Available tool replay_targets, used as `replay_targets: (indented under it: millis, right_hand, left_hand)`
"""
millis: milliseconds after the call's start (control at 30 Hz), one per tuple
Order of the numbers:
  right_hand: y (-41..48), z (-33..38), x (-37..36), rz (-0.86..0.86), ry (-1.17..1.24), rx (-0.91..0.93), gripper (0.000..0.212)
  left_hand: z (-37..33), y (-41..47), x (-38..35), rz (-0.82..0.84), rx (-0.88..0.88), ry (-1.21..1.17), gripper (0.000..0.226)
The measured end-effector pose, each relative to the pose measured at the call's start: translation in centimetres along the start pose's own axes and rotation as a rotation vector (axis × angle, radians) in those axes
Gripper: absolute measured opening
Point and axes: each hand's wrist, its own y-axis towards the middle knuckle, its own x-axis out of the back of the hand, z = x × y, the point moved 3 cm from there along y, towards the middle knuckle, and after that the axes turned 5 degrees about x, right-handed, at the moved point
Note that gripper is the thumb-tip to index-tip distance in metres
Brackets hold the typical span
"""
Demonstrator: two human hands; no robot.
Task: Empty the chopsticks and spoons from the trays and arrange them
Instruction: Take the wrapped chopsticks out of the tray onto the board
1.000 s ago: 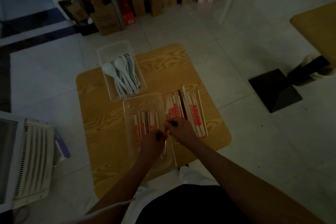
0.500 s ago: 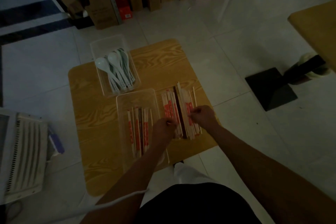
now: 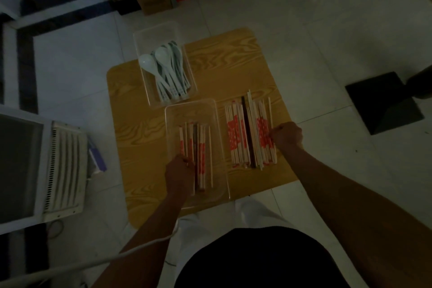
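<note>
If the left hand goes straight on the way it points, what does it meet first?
It already grips the red-and-white wrapped chopsticks; next, probably the far wall of their clear plastic tray.

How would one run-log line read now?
left hand: grips chopsticks in near tray | right hand: curled at chopstick row on table | spoons: in far tray

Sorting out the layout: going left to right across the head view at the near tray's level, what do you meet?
White slatted unit, near clear tray, row of chopsticks on the table, black table base.
</note>
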Motion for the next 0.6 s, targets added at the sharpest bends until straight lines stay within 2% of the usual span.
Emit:
replay_targets:
  millis: [200, 433, 600]
  right_hand:
    - [-0.1, -0.4, 0.7, -0.029, -0.004, 0.004, 0.017]
    - [-0.9, -0.3, 1.8, -0.028, -0.057, 0.170, 0.020]
    - [-1.4, 0.2, 1.2, -0.047, -0.084, 0.193, 0.020]
  left_hand:
    - [0.0, 0.4, -1.6, 0.121, 0.081, 0.122, 0.027]
    - [0.4, 1.3, -2.6, 0.083, 0.114, 0.166, 0.020]
    - [0.1, 1.5, -2.2, 0.096, 0.080, 0.213, 0.018]
